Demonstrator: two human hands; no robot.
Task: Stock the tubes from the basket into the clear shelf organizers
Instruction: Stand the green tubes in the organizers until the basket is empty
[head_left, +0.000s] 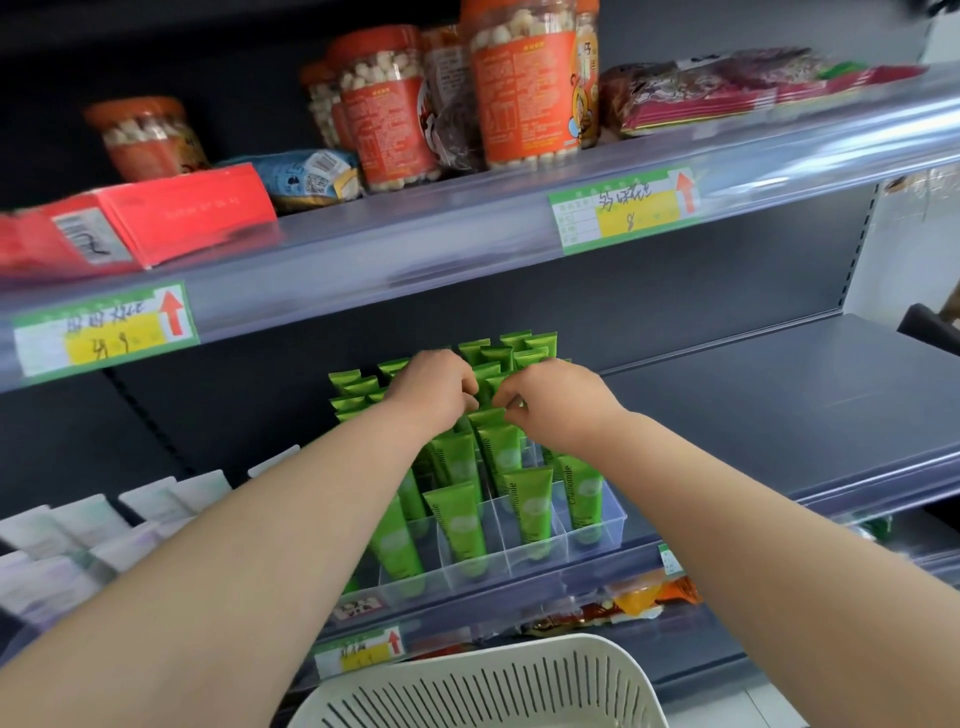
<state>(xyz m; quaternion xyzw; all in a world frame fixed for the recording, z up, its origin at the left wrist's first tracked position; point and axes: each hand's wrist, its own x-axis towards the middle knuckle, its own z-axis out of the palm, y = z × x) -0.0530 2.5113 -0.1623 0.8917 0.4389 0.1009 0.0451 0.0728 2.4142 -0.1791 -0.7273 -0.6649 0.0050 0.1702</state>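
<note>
Since there is only the head view, everything comes from it. The green tubes (527, 499) stand cap-down in the cells of the clear organizer (613, 525) at centre frame, with their flat crimped ends up. The rows run back toward 12 o'clock, and a few front cells show no tube.

Above the middle rows, the left hand (436, 395) and right hand (556, 405) meet with fingers curled. The right thumb and forefinger pinch a crimped tube end. The left fingers curl onto the same cluster and seem to grip an end too, though the knuckles hide the contact.

I judge the tubes light, with soft squeezable bodies and glossy, rather slippery skins. The stiff crimp or the firm cap end is the better hold. A tube should be lowered straight, because a tilted one would likely jam on a divider or nudge its neighbours.

The organizer sits at the front lip of a smooth grey shelf (779, 405), which runs on toward 3 o'clock. The white slotted basket (483, 686) is at 6 o'clock, its inside mostly out of frame. White tubes (104, 525) stand at 8 o'clock. At 12 o'clock the upper shelf carries orange-lidded snack jars (524, 88), so headroom over the tubes looks tight.
</note>
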